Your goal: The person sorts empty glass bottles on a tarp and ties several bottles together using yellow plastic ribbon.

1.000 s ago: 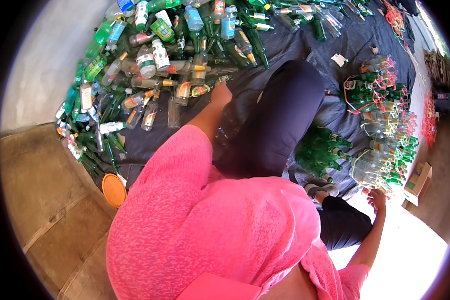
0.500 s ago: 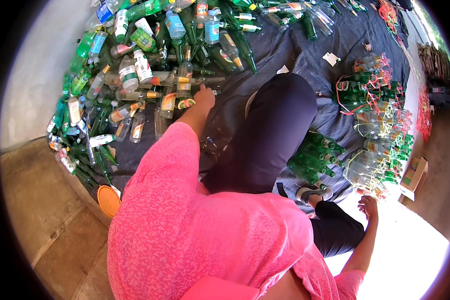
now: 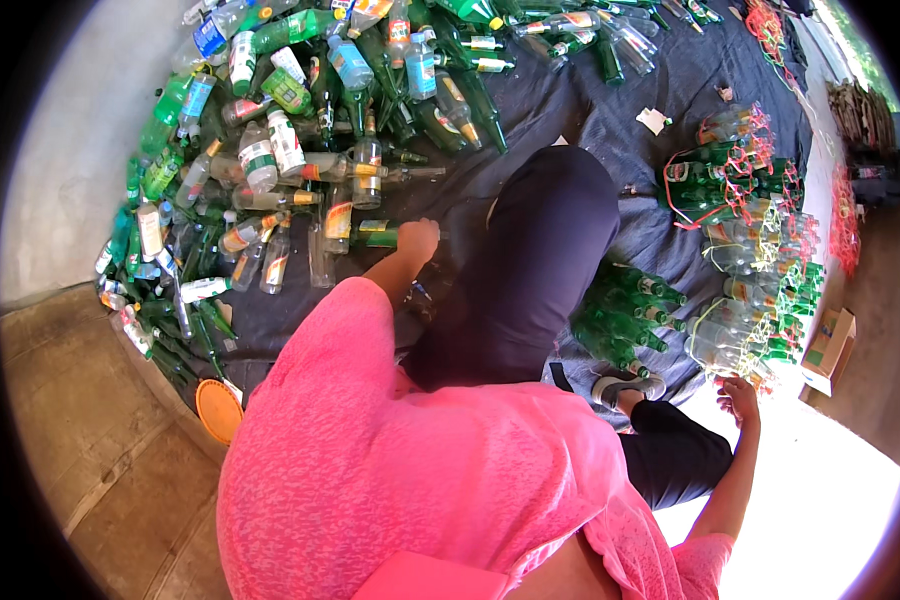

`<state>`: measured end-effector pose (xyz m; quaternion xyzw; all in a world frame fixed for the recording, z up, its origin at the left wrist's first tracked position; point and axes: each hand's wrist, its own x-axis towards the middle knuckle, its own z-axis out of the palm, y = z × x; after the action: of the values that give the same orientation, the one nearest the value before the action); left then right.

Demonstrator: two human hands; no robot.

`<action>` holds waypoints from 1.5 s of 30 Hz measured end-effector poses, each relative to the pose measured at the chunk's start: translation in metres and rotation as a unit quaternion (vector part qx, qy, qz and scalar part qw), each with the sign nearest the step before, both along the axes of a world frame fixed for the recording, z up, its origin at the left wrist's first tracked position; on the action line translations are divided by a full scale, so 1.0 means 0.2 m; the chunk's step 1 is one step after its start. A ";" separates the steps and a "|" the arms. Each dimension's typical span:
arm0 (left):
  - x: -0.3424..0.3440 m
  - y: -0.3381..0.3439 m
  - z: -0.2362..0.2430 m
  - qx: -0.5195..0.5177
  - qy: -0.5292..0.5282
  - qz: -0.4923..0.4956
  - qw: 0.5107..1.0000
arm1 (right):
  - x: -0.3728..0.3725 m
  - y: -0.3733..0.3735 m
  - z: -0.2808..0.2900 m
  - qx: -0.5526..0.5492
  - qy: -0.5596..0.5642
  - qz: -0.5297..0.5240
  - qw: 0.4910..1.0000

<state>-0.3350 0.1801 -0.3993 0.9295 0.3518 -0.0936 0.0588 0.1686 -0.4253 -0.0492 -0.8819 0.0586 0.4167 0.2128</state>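
My left hand (image 3: 418,240) is closed around the neck end of a green glass bottle (image 3: 377,234), which lies level at the right edge of a large heap of loose bottles (image 3: 255,160). The fingers are partly hidden behind the back of the hand. On the right, my right hand (image 3: 738,398) hangs with loosely bent fingers, apart and with nothing visible in them. Just beyond it stands a bundle of clear bottles (image 3: 720,335) tied with yellow-green string. Several green bottles (image 3: 620,315) stand grouped beside my bent knee.
A dark sheet (image 3: 540,115) covers the floor. Bottles bound with red string (image 3: 710,190) stand at the right. An orange round lid (image 3: 219,411) sits at the left near the tiles. A cardboard box (image 3: 828,350) and a pale wall (image 3: 70,170) flank the sheet.
My left hand has moved toward me, and the green bottle has shifted with it, now showing more fully. My right hand has barely moved, its fingers slightly more extended.
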 end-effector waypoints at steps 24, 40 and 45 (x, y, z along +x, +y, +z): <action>1.28 0.24 2.28 -0.151 -0.447 -0.010 0.882 | -0.03 -0.03 0.18 0.174 -0.208 0.019 0.962; 1.29 -1.06 1.54 -0.470 -0.214 -0.186 0.836 | -0.38 0.26 0.31 0.140 -0.408 0.109 0.896; 1.20 -1.15 1.21 -0.318 -0.199 -0.263 0.889 | -0.38 0.21 0.31 0.134 -0.440 0.144 0.876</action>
<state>-0.0945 -0.0508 -0.1581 0.9188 0.0269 -0.0257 0.3930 0.0924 -0.3825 0.0133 -0.9359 -0.2255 0.0152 0.2701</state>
